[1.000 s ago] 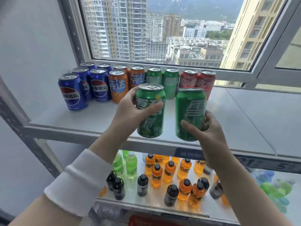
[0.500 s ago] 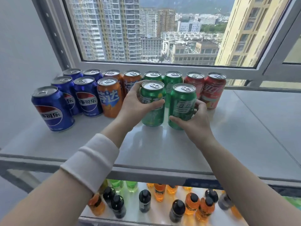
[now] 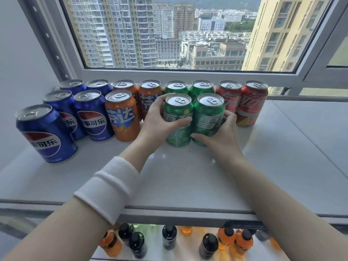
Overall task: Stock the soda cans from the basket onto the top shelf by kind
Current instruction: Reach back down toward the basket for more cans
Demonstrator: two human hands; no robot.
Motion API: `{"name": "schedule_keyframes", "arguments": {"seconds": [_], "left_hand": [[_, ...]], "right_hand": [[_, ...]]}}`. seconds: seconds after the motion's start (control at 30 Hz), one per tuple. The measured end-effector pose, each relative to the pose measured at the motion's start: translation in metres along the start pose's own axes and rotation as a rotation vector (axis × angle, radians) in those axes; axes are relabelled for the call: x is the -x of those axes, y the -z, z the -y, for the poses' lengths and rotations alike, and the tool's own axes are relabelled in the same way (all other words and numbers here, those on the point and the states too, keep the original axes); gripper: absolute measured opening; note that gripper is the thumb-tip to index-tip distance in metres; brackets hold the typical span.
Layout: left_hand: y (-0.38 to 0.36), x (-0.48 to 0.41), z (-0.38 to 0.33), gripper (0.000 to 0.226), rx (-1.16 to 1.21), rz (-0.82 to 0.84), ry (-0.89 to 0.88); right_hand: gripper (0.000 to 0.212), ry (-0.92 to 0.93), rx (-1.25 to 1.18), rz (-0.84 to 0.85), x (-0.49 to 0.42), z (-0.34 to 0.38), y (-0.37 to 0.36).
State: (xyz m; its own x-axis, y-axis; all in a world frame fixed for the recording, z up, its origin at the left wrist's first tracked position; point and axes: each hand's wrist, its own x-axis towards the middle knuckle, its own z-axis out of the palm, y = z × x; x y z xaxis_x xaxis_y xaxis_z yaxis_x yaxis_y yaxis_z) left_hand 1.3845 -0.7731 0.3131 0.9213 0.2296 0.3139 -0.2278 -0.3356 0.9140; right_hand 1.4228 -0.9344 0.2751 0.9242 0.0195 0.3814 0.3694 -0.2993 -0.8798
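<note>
On the white top shelf (image 3: 188, 178) two green soda cans stand side by side in front of two other green cans (image 3: 201, 87) at the back. My left hand (image 3: 158, 123) grips the left green can (image 3: 178, 110). My right hand (image 3: 220, 136) grips the right green can (image 3: 208, 113). To their left stand orange cans (image 3: 120, 117) and several blue cans (image 3: 45, 132). Two red cans (image 3: 250, 102) stand to the right. The basket is out of view.
The window frame (image 3: 188, 74) runs right behind the back row of cans. The right half of the shelf (image 3: 301, 147) holds nothing. On a lower shelf below stand several orange and dark bottles (image 3: 227, 240).
Both hands carried the two green cans up over the shelf edge and set them down in front of the back green cans. The view moved closer and higher.
</note>
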Motion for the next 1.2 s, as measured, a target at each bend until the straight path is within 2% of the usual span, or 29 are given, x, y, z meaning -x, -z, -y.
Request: {"name": "schedule_keyframes", "arguments": {"seconds": [0.13,0.23,0.3,0.4,0.47,0.7,1.2], "left_hand": [[-0.001,0.003,0.002,0.089,-0.037,0.002,-0.003],[0.002,0.007,0.007,0.106,-0.080,0.052,0.007],[0.004,0.011,0.013,0.100,-0.114,0.060,0.014],[0.001,0.016,0.017,0.082,-0.157,0.021,-0.007],[-0.001,0.016,0.018,0.079,-0.165,-0.011,-0.019],[-0.003,0.011,0.019,0.080,-0.189,-0.031,-0.025],[-0.002,0.007,0.020,0.080,-0.175,-0.012,-0.009]], "right_hand": [[0.087,0.027,0.022,0.026,0.000,-0.004,0.000],[0.097,0.021,0.066,0.085,0.004,-0.009,0.009],[0.096,0.002,0.049,0.103,0.006,-0.008,0.015],[0.082,-0.026,0.018,0.098,0.008,-0.001,0.017],[0.077,-0.036,0.027,0.062,0.007,0.002,0.014],[0.075,-0.035,0.076,-0.021,0.002,-0.002,0.006],[0.080,-0.038,0.097,-0.020,-0.005,-0.008,0.000]]}}
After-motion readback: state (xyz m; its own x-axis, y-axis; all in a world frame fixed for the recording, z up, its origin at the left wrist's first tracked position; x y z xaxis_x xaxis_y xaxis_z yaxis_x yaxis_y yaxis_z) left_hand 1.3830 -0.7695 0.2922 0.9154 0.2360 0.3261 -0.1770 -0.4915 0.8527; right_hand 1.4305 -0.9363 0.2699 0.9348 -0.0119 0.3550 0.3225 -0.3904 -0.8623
